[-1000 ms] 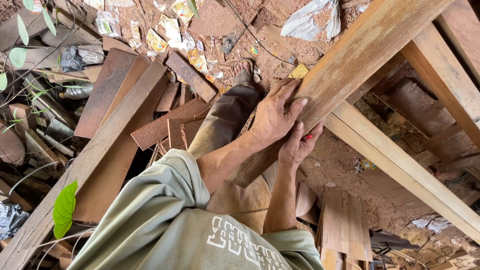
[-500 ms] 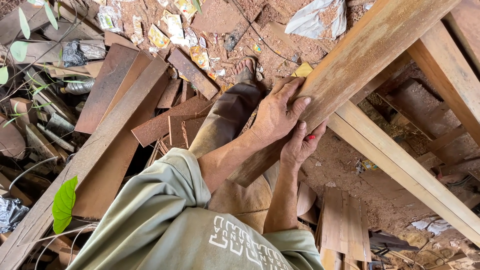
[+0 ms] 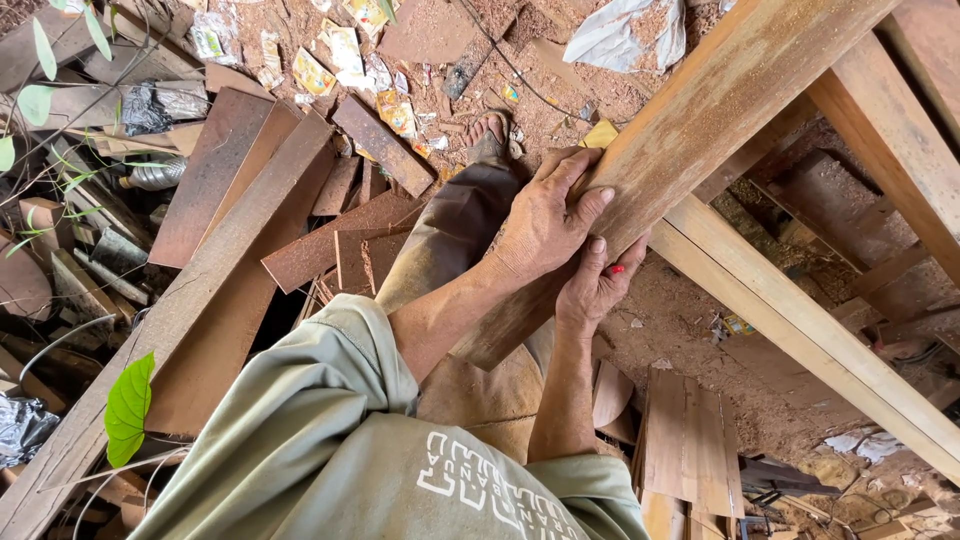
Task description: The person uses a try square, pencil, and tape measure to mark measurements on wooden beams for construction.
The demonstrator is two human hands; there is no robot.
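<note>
both hands grip one plank (image 3: 690, 120): left hand (image 3: 545, 225) on top, right hand (image 3: 592, 285) beneath.

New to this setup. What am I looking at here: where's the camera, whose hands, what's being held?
There is no machine: a person works with bare hands, and the single camera sits on their head, looking down past their shirt.

The left hand lies on top of a long wooden plank that slants up to the right. The right hand grips the plank's lower edge from beneath, with something small and red at its fingers; I cannot tell what.

Below are a sawdust-covered dirt floor, a foot in a sandal, scrap boards and crumpled wrappers.
</note>
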